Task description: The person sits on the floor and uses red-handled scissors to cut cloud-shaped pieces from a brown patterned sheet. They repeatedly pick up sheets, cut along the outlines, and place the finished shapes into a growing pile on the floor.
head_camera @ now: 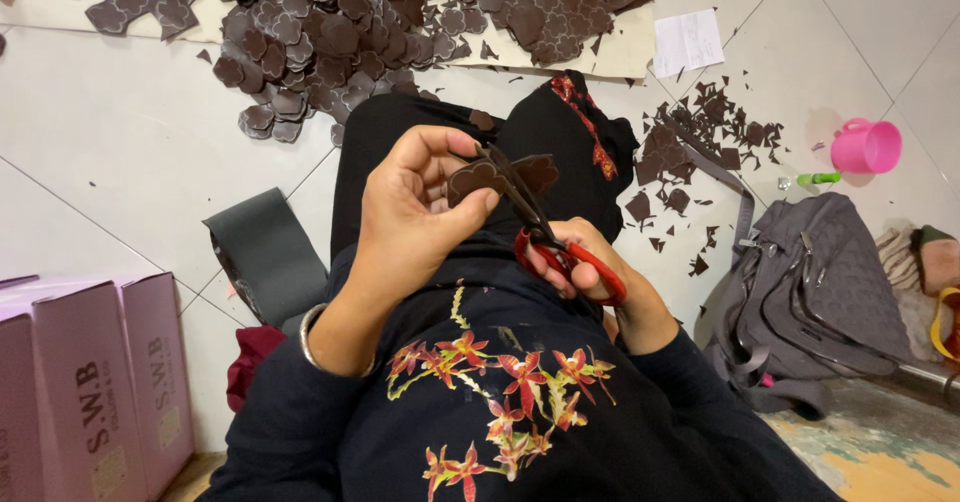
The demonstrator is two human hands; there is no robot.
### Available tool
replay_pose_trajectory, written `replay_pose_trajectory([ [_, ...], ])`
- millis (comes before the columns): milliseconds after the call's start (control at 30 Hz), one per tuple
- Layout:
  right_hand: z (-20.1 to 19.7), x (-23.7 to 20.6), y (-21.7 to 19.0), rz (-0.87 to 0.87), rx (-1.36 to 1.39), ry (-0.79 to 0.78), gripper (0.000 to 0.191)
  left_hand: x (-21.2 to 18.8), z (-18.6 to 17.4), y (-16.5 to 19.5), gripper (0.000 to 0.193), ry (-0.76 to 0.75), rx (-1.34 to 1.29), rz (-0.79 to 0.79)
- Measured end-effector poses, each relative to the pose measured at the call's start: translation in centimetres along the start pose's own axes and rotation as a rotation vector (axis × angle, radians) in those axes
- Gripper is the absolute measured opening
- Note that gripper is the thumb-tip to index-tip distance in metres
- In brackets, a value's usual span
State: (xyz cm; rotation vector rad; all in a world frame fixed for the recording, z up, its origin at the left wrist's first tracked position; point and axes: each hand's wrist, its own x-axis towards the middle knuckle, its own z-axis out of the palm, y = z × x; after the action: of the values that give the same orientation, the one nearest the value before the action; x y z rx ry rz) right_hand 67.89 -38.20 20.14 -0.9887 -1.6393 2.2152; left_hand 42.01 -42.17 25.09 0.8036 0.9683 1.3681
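Observation:
My left hand [412, 207] pinches a dark brown scalloped cut-out piece [478, 177] between thumb and fingers, held over my lap. My right hand [590, 267] grips red-handled scissors [560, 252] whose dark blades [508, 184] run up along the edge of the piece. Both hands hover above my black garment with red and yellow flower print [500, 392]. A silver bangle [310, 337] sits on my left wrist.
A big heap of brown cut-out shapes [330, 32] lies on the white tiled floor ahead. Brown offcuts [700, 147] are scattered to the right. A grey bag [810, 292], pink cup [866, 146], pink boxes [95, 382] and a grey sheet [268, 252] surround me.

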Motion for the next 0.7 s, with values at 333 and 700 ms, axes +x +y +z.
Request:
replay_pose_trajectory([
  [333,-0.6,-0.4,1.0,-0.018,0.015,0.094,0.095,0.1,-0.5,0.4,0.037,-0.046,0.013,-0.002],
  [700,-0.6,-0.2,-0.6,-0.112,-0.164,0.189,0.105,1.8,-1.0,-3.3,0.024,0.077,-0.293,-0.131],
])
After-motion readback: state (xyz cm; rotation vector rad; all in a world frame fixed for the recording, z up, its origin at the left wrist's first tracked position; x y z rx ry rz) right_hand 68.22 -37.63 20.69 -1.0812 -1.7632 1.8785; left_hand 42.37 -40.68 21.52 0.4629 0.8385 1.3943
